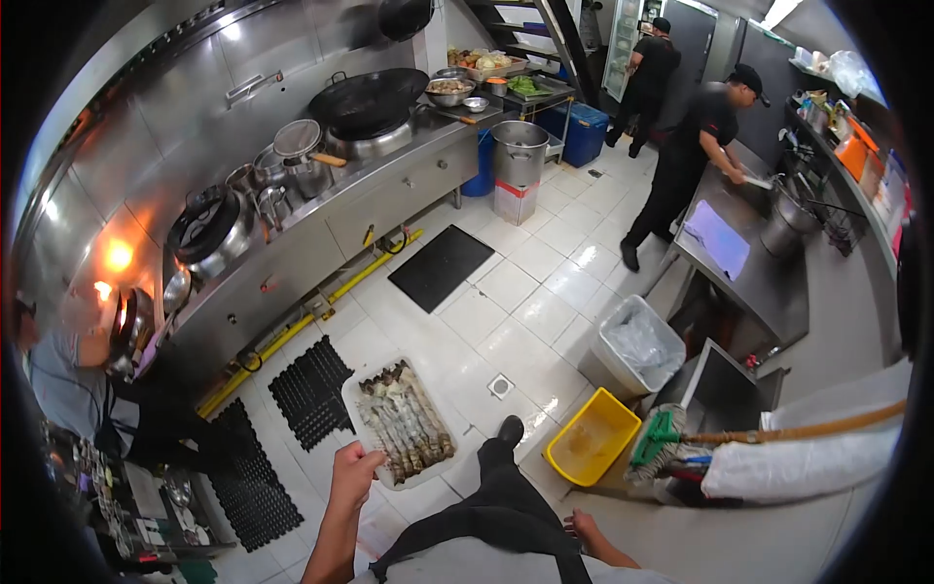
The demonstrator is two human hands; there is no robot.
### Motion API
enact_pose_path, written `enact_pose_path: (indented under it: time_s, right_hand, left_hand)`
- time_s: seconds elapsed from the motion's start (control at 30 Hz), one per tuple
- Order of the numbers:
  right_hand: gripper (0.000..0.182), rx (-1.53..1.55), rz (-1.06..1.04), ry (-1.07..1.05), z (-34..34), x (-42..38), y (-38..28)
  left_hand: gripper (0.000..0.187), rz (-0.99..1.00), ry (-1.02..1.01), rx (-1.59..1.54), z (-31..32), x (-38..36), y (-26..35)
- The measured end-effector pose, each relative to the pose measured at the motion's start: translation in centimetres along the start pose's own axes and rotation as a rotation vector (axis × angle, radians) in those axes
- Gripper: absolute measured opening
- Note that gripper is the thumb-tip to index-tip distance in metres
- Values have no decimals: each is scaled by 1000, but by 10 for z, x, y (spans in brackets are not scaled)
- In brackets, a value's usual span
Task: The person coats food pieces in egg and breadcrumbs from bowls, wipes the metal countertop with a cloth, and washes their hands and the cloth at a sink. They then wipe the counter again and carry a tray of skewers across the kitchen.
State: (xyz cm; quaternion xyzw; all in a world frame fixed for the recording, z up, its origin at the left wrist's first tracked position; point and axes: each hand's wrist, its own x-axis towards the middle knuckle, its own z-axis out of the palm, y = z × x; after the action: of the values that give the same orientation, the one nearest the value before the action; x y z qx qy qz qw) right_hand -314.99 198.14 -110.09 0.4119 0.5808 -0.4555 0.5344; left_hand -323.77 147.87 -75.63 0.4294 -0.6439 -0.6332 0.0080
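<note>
My left hand [356, 474] is closed on the near left edge of a white plastic tub [352, 397]. Rows of grey, whole shrimp [404, 423] lie side by side in the tub, which is held out over the floor in front of me. Down by my right hip hangs my right hand [584, 527], apart from the tub, holding nothing I can see. Its fingers look loosely apart, and part of it is hidden against my dark trousers.
A stove line with a black wok [368, 102] runs along the left; a person [68, 380] works there near flames. Two people stand at the back, one at a steel counter [788, 292]. A yellow bin [592, 438], lined grey bin [637, 341] and mop [662, 443] stand right.
</note>
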Motion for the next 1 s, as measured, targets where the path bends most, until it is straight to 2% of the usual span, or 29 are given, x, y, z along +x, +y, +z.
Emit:
enact_pose_path:
  time_s: [0.17, 0.27, 0.3, 0.4, 0.53, 0.63, 0.73, 0.83, 0.9, 0.97, 1.0]
  right_hand:
    - [73, 42, -11, -42, -2, 47, -108]
    - [72, 39, -38, -13, -17, 74, -189]
    - [70, 70, 18, -18, -24, 88, -219]
    - [60, 112, -75, -42, -41, 158, -298]
    - [53, -1, -217, -15, -44, 131, -472]
    - [53, 24, -378, -214, -78, 235, -544]
    - [41, 81, -391, 22, -71, 151, -653]
    - [36, 160, -380, -48, -109, 184, -681]
    - [44, 158, -327, 119, -110, 156, -679]
    - [54, 130, -167, 96, -134, 175, -650]
    - [52, 233, -105, 147, -119, 150, -655]
  left_hand:
    - [11, -102, 11, -33, 54, 87, 51]
    - [20, -148, 7, 161, 66, 135, 68]
    - [16, -159, 49, 109, 74, 155, 67]
    - [9, -133, 54, 97, 112, 187, 115]
    - [8, -63, 100, 145, 143, 263, 140]
    - [11, -35, 130, 174, 153, 326, 140]
    - [12, 22, 131, 186, 194, 396, 171]
    - [12, 43, 106, 207, 236, 480, 184]
    - [11, 48, 50, 195, 267, 527, 206]
    - [12, 20, -19, 215, 302, 569, 215]
    - [13, 35, -56, 229, 313, 595, 232]
